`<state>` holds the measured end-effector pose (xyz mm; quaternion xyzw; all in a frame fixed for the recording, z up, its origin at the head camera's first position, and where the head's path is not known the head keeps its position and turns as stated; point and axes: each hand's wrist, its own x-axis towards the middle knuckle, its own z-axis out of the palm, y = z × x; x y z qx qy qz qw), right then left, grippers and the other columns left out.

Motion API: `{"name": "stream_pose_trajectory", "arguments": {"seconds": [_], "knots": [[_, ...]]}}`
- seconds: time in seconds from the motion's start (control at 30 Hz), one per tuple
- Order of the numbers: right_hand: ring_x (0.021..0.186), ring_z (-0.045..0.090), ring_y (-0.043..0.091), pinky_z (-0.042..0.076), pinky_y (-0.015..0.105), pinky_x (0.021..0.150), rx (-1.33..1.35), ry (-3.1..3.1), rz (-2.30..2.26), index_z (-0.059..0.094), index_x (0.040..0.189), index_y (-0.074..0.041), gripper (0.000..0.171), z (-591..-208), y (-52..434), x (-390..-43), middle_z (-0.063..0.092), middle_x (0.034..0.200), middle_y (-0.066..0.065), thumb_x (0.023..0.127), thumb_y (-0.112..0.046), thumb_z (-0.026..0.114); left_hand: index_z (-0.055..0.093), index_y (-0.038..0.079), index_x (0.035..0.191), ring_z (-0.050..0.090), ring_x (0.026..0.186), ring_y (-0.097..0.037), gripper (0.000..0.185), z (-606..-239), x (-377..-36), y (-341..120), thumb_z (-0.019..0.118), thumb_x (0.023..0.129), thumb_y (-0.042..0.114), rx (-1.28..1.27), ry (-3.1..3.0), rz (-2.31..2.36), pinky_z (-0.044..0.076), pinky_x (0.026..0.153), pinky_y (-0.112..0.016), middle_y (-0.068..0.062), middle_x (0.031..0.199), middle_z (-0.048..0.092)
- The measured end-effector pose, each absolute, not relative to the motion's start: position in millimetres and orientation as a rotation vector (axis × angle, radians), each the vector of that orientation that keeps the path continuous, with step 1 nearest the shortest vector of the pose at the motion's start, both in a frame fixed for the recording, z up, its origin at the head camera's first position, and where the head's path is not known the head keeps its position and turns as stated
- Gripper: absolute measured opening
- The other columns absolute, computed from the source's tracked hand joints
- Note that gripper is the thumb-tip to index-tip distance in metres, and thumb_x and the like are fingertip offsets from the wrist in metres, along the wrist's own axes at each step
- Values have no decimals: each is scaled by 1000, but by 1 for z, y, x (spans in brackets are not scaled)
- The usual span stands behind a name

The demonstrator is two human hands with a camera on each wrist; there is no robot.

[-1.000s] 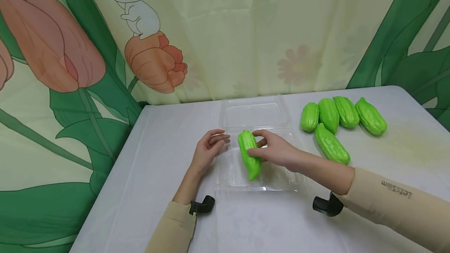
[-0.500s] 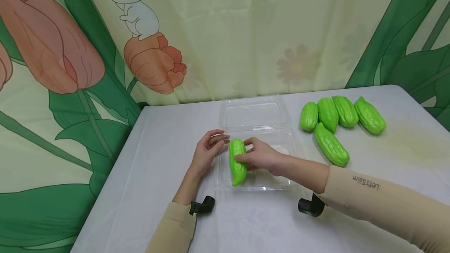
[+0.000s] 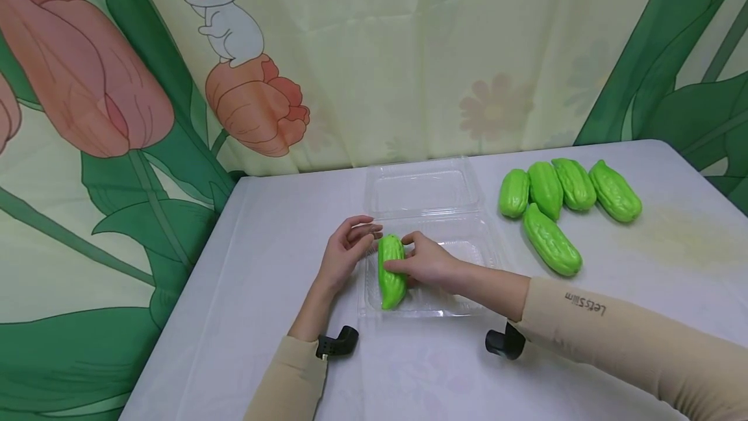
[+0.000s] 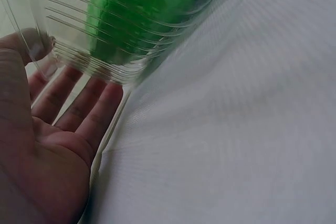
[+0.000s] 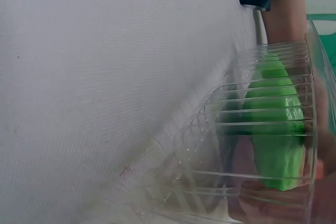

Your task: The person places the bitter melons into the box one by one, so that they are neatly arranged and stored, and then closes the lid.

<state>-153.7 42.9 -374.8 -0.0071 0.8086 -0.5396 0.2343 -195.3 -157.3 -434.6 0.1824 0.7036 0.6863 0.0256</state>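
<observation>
My right hand [image 3: 429, 262] grips a bright green bitter melon [image 3: 389, 271], thumb on its near side. The melon lies upright-on in the left part of a clear plastic clamshell box [image 3: 456, 297], its tapered end towards me. Through the ribbed wall, the left wrist view shows the melon [image 4: 142, 9] inside, close to that side; the right wrist view also shows the melon [image 5: 275, 124] through plastic. At the box's left edge, my left hand [image 3: 345, 249] has relaxed, fairly straight fingers against the outer wall and its thumb by the rim. Some right fingers are hidden behind the melon.
Several more green bitter melons [image 3: 546, 190] lie grouped on the white-covered table [image 3: 280, 232] to the right. The box's clear lid [image 3: 423, 190] lies folded back towards the printed curtain [image 3: 374, 63] behind the table.
My right hand has carried the bitter melon left and slightly towards me, beside the box's left wall, with little movement in the last half second. My left hand stays in place.
</observation>
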Motion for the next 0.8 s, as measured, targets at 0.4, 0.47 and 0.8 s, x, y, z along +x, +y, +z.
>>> {"name": "stream_pose_trajectory", "arguments": {"seconds": [0.4,0.47,0.8], "knots": [[85,67,21,57,35,80,-52,2250,-1410,39,142,7,75,-374,55,-156,63,109,17,90,-30,76,50,-6,136,63,118,-36,38,-435,-193,-158,59,101,3,576,2152,2141,54,94,-38,-23,126,65],[85,67,22,56,36,81,-66,2257,-1395,39,143,7,75,-372,59,-157,63,111,17,90,-32,76,50,-6,136,63,118,-36,38,-435,-193,-158,59,100,3,579,2142,2151,54,94,-38,-23,126,65],[102,67,32,52,43,93,-113,2227,-1445,33,150,2,77,-348,83,-159,60,124,20,94,-34,71,48,-9,136,61,119,-39,39,-434,-194,-158,59,100,3,580,2135,2143,54,94,-38,-25,128,64]]}}
